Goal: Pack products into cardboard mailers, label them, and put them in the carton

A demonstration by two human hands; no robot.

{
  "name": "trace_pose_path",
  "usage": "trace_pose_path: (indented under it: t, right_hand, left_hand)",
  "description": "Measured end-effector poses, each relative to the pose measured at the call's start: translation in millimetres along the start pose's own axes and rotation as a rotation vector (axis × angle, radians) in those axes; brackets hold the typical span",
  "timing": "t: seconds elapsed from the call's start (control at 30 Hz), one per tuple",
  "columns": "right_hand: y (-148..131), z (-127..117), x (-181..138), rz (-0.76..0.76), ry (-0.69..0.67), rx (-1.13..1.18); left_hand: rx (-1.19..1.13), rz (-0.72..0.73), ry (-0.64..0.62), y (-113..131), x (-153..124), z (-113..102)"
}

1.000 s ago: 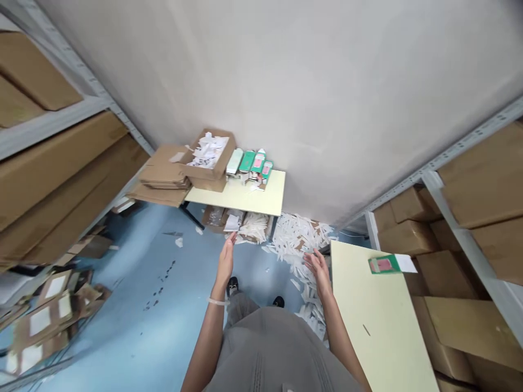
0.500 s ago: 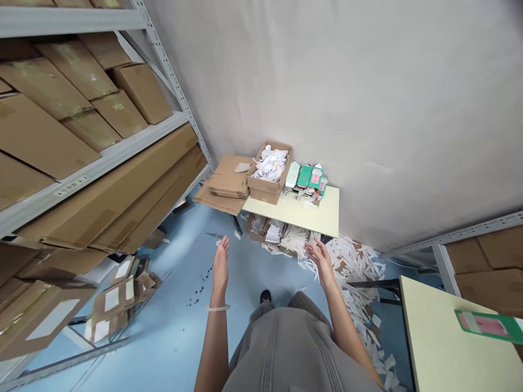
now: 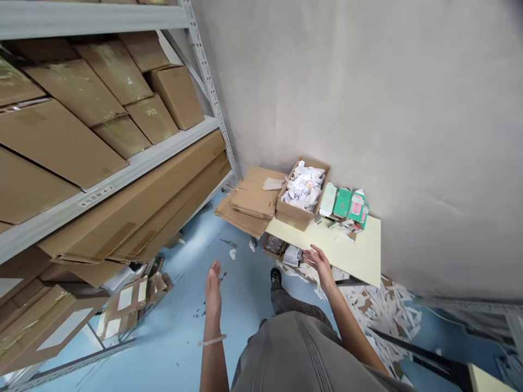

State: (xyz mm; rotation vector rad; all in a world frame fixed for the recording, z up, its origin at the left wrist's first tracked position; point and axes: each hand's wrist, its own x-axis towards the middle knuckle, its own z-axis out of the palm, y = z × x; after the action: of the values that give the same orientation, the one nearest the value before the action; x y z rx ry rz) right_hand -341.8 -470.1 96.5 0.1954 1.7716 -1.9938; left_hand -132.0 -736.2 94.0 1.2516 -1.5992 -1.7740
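Observation:
My left hand (image 3: pixel 213 291) is raised over the blue floor, fingers stretched out and holding nothing; a pale bracelet (image 3: pixel 212 340) circles that wrist. My right hand (image 3: pixel 320 264) is also empty, its fingers spread, and in the view it overlaps the front edge of a pale yellow table (image 3: pixel 363 247). On this table stands a cardboard box (image 3: pixel 296 215) filled with crumpled white paper (image 3: pixel 304 185). Several green-and-white small cartons (image 3: pixel 342 201) lie to its right. Flattened cardboard sheets (image 3: pixel 255 190) are stacked at its left, jutting past the table's edge.
Metal shelving (image 3: pixel 163 144) loaded with cardboard boxes (image 3: pixel 106 73) runs along the left. White paper strips (image 3: pixel 384 313) cover the floor at the right, and more lie under the table. A second pale tabletop (image 3: pixel 486 378) shows at the bottom right. A grey wall (image 3: pixel 347 81) stands behind.
My view has turned left and I have come closer to the table with the paper-filled box. One foot has stepped forward. Both hands stay raised and empty; the second table has mostly left the view.

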Motion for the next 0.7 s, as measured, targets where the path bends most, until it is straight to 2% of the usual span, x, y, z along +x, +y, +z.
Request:
trace_pose_path:
  t: [0.1, 0.2, 0.33, 0.4, 0.5, 0.63, 0.7]
  right_hand:
    - [-36, 55, 47, -0.106, -0.111, -0.004]
    - [-73, 109, 84, -0.216, -0.26, 0.009]
    - [-92, 159, 115, -0.194, -0.42, -0.033]
    - [-86, 173, 125, -0.142, -0.442, -0.065]
    - [-62, 186, 135, -0.099, -0.381, -0.112]
    - [-23, 197, 146, -0.106, -0.192, -0.231]
    - [-7, 202, 151, -0.142, -0.065, -0.333]
  left_hand:
    - [0.019, 0.037, 0.052, 32, 37, 4]
    - [0.012, 0.118, 0.064, 68, 73, 20]
    - [0.012, 0.122, 0.037, 91, 121, 51]
    - [0.025, 0.119, -0.035, 90, 146, 68]
    - [0.054, 0.13, -0.124, 83, 188, 88]
    - [0.098, 0.175, -0.208, 81, 254, 107]
    - [0.159, 0.141, -0.244, 81, 287, 113]
